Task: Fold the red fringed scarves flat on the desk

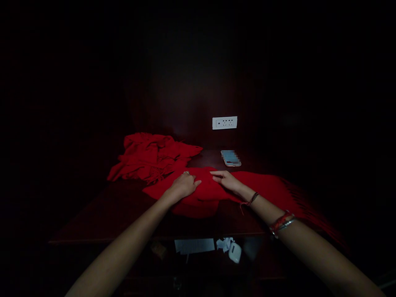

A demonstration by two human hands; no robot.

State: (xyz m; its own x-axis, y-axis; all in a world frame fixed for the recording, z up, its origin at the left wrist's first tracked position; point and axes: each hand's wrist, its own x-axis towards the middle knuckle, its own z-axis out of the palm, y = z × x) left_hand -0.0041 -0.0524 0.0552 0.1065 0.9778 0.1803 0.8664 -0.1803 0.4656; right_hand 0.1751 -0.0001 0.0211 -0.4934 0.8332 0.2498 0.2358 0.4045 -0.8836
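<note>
A red scarf (266, 185) lies spread across a dark wooden table (117, 206), its fringed end trailing off to the right. My left hand (183, 185), a ring on one finger, rests palm down on the scarf with fingers loosely curved and apart. My right hand (227, 180) lies flat on the same scarf just to the right, fingers stretched toward the left hand. String bracelets and a bangle sit on my right wrist and forearm.
A second red scarf (151, 156) lies crumpled at the back left of the table. A phone (230, 158) lies near the wall below a white socket strip (224, 122). On a lower shelf sit a paper slip (194, 245), crumpled paper and a white earbud case (234, 252).
</note>
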